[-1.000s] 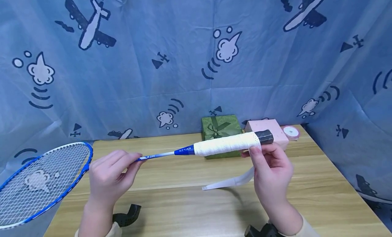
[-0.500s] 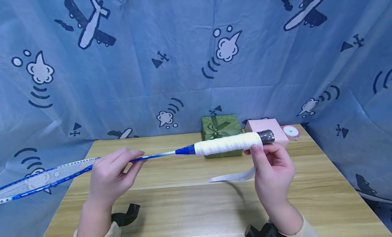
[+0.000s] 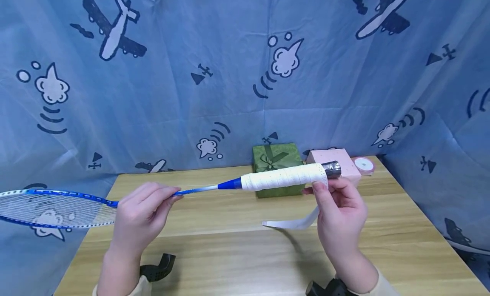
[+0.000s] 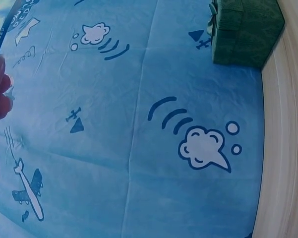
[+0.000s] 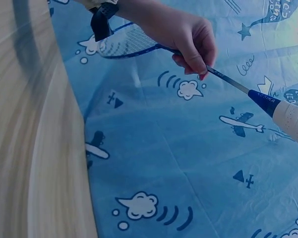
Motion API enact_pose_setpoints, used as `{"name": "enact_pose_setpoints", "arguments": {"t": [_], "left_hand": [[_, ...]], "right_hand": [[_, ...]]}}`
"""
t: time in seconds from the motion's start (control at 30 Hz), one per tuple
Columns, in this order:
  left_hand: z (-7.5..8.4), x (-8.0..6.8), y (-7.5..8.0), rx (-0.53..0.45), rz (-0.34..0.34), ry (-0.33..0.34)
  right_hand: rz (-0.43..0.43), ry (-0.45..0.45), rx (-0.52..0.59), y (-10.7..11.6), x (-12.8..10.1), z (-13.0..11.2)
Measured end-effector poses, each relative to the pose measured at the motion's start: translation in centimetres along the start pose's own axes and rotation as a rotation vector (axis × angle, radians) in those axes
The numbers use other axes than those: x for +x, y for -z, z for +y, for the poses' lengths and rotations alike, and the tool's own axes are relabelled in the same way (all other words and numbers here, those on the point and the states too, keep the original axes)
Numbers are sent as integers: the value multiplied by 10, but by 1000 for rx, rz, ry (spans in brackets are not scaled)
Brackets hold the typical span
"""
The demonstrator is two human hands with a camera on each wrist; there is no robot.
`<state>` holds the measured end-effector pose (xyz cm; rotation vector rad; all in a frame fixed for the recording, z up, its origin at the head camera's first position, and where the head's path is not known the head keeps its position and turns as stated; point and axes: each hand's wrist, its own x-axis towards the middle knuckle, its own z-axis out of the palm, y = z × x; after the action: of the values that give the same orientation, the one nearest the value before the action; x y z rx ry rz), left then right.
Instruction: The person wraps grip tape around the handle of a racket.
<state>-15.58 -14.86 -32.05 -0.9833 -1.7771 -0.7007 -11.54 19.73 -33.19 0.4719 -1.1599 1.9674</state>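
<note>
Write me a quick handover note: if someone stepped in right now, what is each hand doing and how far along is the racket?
Left hand pinches the blue racket shaft, held level above the wooden table. Right hand holds the handle's butt end, thumb on the white grip tape.
Done: the handle is wrapped in white almost to its dark end cap.
Left: a loose tail of tape hangs below the handle, unwound.
Green gift box, pink box and ribbon roll sit behind.

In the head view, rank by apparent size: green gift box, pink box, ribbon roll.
1. green gift box, though the racket handle hides part of it
2. pink box, also partly hidden
3. ribbon roll, clearly smallest

All stand at similar depth, so the order seems fair.
</note>
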Motion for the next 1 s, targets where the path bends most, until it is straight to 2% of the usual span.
{"name": "enact_pose_setpoints", "arguments": {"t": [0.33, 0.5, 0.7, 0.8, 1.0], "left_hand": [[1, -3, 4, 9, -65, 33], [2, -3, 5, 43, -83, 42], [2, -1, 4, 61, -73, 31], [2, -1, 4, 56, -66, 25], [2, -1, 1, 69, -75, 27]], "right_hand": [[-5, -29, -21, 0, 1, -2], [-26, -45, -38, 1, 0, -3], [-64, -16, 33, 1, 1, -1], [-60, -4, 62, 1, 1, -1], [-8, -26, 8, 1, 1, -1]]}}
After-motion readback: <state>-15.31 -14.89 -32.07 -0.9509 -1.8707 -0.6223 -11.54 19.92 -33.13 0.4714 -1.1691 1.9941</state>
